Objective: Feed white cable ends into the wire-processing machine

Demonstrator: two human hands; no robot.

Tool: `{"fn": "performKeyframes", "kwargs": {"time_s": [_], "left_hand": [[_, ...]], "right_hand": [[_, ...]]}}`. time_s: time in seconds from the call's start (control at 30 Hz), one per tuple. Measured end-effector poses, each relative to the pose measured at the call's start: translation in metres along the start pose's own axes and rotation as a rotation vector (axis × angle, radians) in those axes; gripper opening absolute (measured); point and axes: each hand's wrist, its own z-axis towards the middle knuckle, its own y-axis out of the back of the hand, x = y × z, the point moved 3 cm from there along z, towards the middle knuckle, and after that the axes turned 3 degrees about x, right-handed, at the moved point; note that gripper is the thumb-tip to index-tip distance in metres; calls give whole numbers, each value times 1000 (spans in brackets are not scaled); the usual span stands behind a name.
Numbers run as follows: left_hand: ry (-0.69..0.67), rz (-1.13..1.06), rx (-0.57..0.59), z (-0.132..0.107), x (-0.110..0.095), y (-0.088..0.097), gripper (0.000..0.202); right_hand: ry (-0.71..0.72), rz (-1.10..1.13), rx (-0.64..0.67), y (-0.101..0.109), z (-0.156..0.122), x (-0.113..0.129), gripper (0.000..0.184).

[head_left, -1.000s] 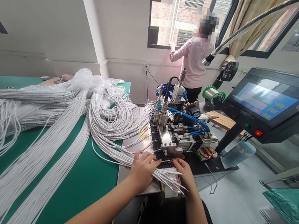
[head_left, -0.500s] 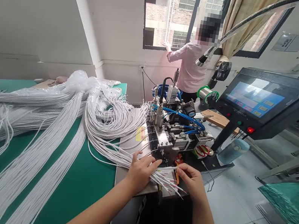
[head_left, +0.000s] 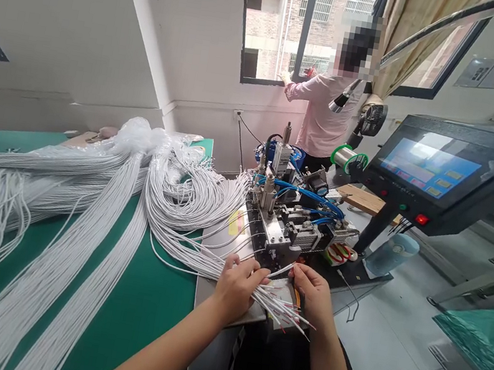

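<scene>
The thumb and first finger of the right hand [head_left: 312, 292] pinch the end of one white wire [head_left: 280, 271], and the other fingers curl in loosely behind them. This hand tips to the left, with its back mostly facing out to the right. The left hand [head_left: 234, 285] lies palm down over a bunch of white wires [head_left: 188, 254], its fingers bent around them and its thumb pointing across to the right hand. The loose ends, some with red tips, poke out past the thumb, below the right hand. The left arm comes up on a slant from the bottom, and the right arm leans in from the other side, so the hands are near each other but apart. Just past them is a metal machine [head_left: 302, 237] with blue tubes. More wires lie on the green table [head_left: 152, 327] to the left. A screen [head_left: 428, 165] stands to the right. Farther back, a person in a pink shirt [head_left: 327, 119] reaches toward the window [head_left: 270, 44].
</scene>
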Motion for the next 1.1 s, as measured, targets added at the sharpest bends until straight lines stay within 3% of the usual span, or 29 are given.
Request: {"fn": "performKeyframes", "kwargs": {"time_s": [0.27, 0.4, 0.57, 0.67, 0.8, 0.97, 1.1], "left_hand": [[-21, -39, -38, -5, 1, -2, 25], [-8, -30, -4, -5, 3, -6, 19], [21, 33, 16, -6, 5, -9, 24], [35, 66, 43, -6, 7, -10, 41], [-2, 89, 199, -4, 5, -12, 76], [27, 96, 268, -3, 3, -14, 69], [63, 94, 275, -5, 5, -17, 62]], "right_hand": [[-47, 96, 76, -14, -1, 8, 36], [-37, 147, 113, -11, 2, 12, 31], [-172, 184, 257, -3, 9, 13, 30], [-181, 92, 236, 5, 13, 8, 33], [-81, -167, 232, 10, 18, 2, 34], [89, -442, 213, 4, 22, 5, 30], [156, -500, 203, 1, 27, 4, 30]]}}
